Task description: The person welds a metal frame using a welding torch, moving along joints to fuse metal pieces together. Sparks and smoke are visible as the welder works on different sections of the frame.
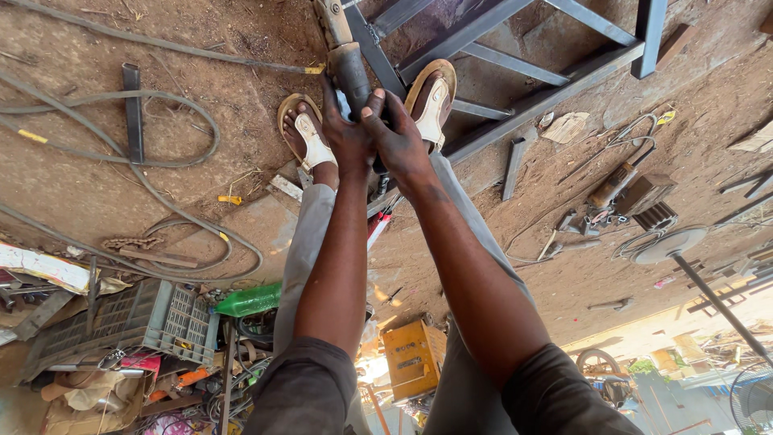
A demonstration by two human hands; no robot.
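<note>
Clamping both your left hand [348,137] and right hand [396,133] around the angle grinder [348,68], you risk kickback toward your sandalled feet [310,137] beside it.

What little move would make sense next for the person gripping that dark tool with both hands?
Probably to ease the tool toward the grey steel frame. Both the left hand and the right hand are wrapped round its dark body, which points at the frame's bars just beyond the sandalled feet, so a grip seems settled; which spot it should touch cannot be told.
</note>
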